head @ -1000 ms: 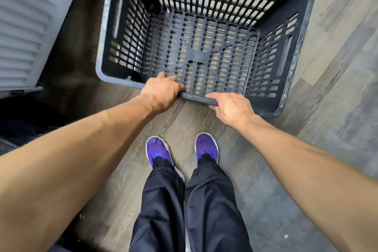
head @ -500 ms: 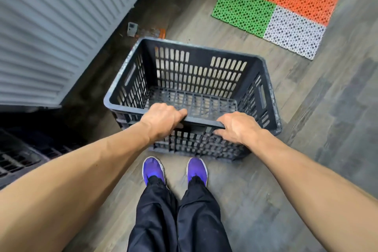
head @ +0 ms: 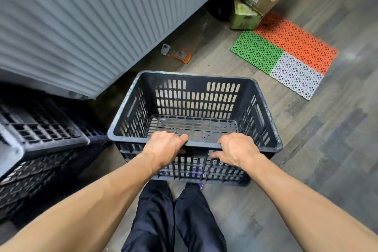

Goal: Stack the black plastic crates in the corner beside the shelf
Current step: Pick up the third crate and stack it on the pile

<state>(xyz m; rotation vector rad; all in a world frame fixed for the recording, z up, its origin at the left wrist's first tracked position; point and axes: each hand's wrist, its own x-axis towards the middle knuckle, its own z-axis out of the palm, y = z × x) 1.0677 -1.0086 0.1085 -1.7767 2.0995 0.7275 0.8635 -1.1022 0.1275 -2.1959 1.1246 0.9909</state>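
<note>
item: black crate (head: 196, 98), empty, held clear of the floor (head: 306, 149) before the person's legs. change: a second ago it sat on the floor; now lifted, with the stacked crates (head: 41, 139) in view to the left, so placing looks close. left hand (head: 163, 149), right hand (head: 235, 150): fingers curled over the near long rim. mouth up; long axis left to right.

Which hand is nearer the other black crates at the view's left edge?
Left. The left hand grips the near rim of the carried crate on the side towards the other black crates; the right hand grips the same rim farther along, away from them.
</note>
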